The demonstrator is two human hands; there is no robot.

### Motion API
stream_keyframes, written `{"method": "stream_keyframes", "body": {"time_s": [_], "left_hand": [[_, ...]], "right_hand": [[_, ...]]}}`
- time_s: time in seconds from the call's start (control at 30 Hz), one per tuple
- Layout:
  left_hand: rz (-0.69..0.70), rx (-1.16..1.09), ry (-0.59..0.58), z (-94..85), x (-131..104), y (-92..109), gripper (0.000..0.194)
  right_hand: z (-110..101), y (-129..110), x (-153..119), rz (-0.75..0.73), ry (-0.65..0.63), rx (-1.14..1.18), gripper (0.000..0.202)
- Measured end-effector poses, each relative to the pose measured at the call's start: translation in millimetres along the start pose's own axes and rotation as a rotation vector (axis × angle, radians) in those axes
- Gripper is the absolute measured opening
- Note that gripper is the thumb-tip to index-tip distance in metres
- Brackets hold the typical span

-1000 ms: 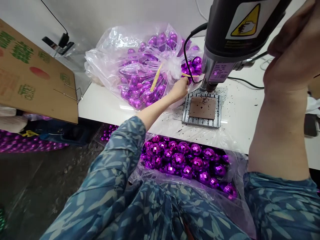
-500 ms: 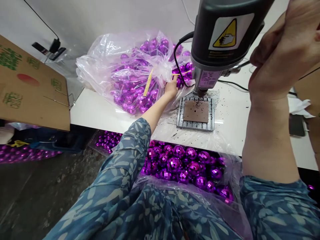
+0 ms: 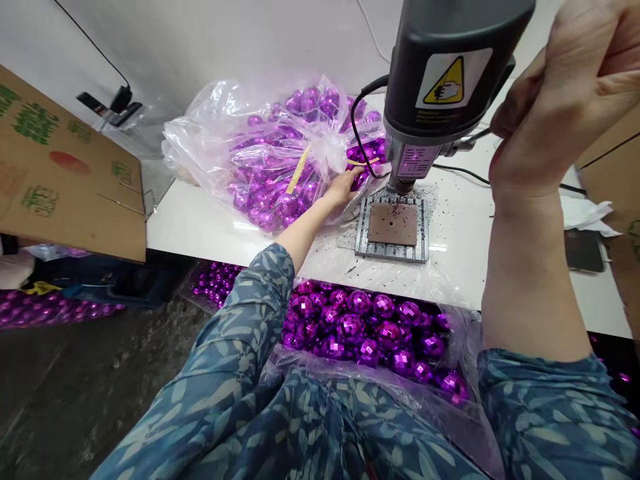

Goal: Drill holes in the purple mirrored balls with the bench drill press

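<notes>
My left hand (image 3: 342,189) reaches to the opening side of a clear plastic bag (image 3: 200,133) full of shiny purple faceted balls (image 3: 287,203). Its fingers curl against a purple ball (image 3: 358,179) there, partly hidden by the hand. High on the right, my right hand (image 3: 570,93) is closed around the feed handle of a drill press (image 3: 435,80); only the handle's metal rod (image 3: 467,143) shows. Below the drill head, a brown square board (image 3: 393,224) with a small hole lies on the slotted metal base (image 3: 367,250).
Dark shavings (image 3: 425,200) are scattered around the base on the white table (image 3: 460,267). Larger purple balls (image 3: 350,328) fill a plastic-lined container at my lap. A cardboard box (image 3: 75,180) stands left; a black cable (image 3: 353,113) loops beside the drill. A phone-like dark object (image 3: 585,252) lies right.
My left hand's fingers have gone from stretched out to curled at the balls beside the bag's neck. My right hand stays on the handle. The view has shifted slightly.
</notes>
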State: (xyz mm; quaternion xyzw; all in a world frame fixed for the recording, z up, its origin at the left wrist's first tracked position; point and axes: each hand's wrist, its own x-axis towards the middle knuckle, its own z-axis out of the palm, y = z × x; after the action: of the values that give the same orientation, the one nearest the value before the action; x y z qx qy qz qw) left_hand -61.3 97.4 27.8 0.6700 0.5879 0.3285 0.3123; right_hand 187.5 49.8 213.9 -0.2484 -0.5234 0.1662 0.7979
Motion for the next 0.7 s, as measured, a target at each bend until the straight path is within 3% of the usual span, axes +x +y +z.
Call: {"method": "stream_keyframes", "body": {"time_s": [0.17, 0.3, 0.4, 0.47, 0.7], "left_hand": [[-0.051, -0.133, 0.089, 0.1, -3.9, 16.8, 0.052], [-0.161, -0.563, 0.141, -13.8, -18.6, 28.0, 0.044], [-0.239, -0.839, 0.093, -22.8, -38.9, 33.7, 0.03], [-0.268, -0.918, 0.033, -22.8, -55.3, 35.9, 0.03], [-0.273, -0.91, -0.101, 5.0, -98.1, 40.9, 0.042]], "right_hand": [[-4.7, 5.8, 2.7, -0.036, -0.045, 0.019, 0.074], [-7.2, 12.6, 4.2, -0.07, -0.061, 0.016, 0.075], [-8.2, 16.9, 5.3, -0.063, -0.049, -0.001, 0.077], [-8.4, 19.0, 6.3, -0.056, -0.05, -0.005, 0.079], [-6.1, 14.7, 6.1, -0.051, -0.038, -0.072, 0.081]]}}
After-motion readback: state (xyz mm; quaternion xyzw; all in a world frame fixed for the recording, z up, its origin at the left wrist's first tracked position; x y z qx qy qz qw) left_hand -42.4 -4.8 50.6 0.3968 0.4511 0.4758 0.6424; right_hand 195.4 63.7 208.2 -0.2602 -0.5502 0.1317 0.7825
